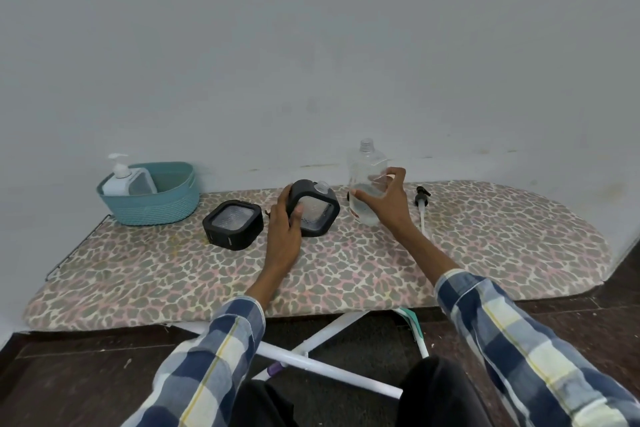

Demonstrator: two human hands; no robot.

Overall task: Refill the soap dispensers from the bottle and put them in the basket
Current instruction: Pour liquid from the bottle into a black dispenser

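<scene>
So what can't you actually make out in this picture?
Head view only:
- White pump dispenser in the teal woven basket: its lower body hidden by the basket wall.
- Upright black-framed dispenser: left side covered by the left hand.
- Clear plastic bottle: middle hidden by the right hand; the grip looks loose, firm contact unclear.

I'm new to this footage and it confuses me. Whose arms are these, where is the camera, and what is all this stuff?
There is one picture, from a camera on a person's head, looking down at their own arms. The surface is an ironing board. The left hand grips a black soap dispenser, open at the top. The right hand is around a clear bottle, capless and nearly empty. Another black dispenser lies flat; a loose pump lies to the right. The teal basket holds a white dispenser.
</scene>
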